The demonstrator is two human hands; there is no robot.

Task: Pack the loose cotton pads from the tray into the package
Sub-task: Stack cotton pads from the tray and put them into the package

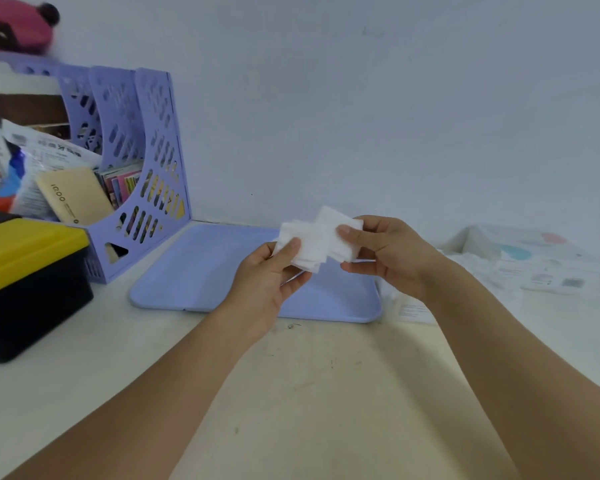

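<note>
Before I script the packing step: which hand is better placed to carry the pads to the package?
Right, probably. The right hand pinches the cotton pads nearest the package, which lies right of the tray; the left hand grips their far side.

Cotton pads (pixel 317 239): white, square, an uneven fanned stack held in the air above the tray (pixel 201 268). Tray: lavender, flat on the table. Package (pixel 520 261): clear printed plastic, crumpled, right of tray.
</note>
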